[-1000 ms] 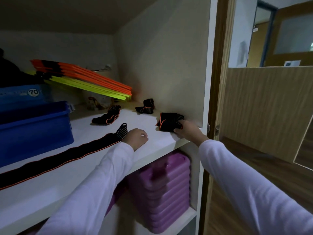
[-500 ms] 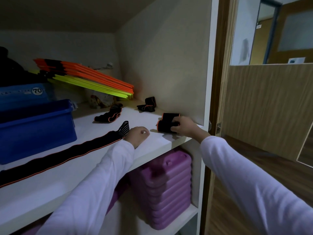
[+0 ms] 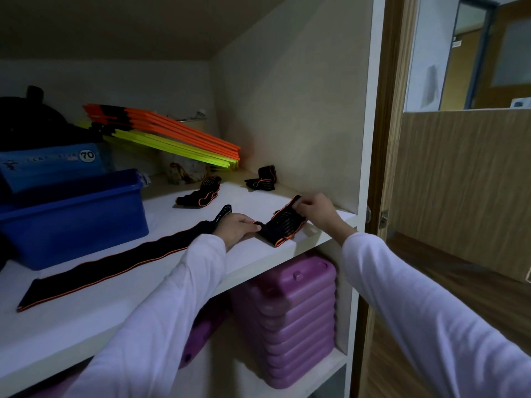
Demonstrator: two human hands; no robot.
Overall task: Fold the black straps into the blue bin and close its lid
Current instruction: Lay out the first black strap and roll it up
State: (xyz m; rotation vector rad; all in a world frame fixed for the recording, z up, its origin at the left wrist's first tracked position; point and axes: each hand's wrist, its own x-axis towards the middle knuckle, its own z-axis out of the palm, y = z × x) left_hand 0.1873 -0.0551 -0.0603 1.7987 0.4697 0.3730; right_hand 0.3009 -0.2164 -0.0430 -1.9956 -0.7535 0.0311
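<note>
A bunched black strap (image 3: 284, 222) with orange edging lies near the shelf's front right corner. My left hand (image 3: 237, 226) pinches its near end and my right hand (image 3: 316, 209) pinches its far end, so it is stretched between them. A long black strap (image 3: 115, 262) lies flat across the white shelf (image 3: 258, 259), its end under my left wrist. Two more folded straps, one (image 3: 199, 193) mid-shelf and one (image 3: 261, 179) by the side wall, lie farther back. The blue bin (image 3: 74, 219) stands open at the left, its lid (image 3: 51, 163) leaning behind it.
Orange and yellow flat sticks (image 3: 172, 139) are stacked at the back. A dark bag (image 3: 31, 124) sits at the back left. Purple stacked cases (image 3: 290, 320) fill the shelf below. The cupboard's side wall (image 3: 301, 110) is close on the right, a wooden door (image 3: 465, 182) beyond.
My right hand has pulled the folded strap away from the wall towards the middle, partly opening it. My left hand has moved right and taken hold of its other end.
</note>
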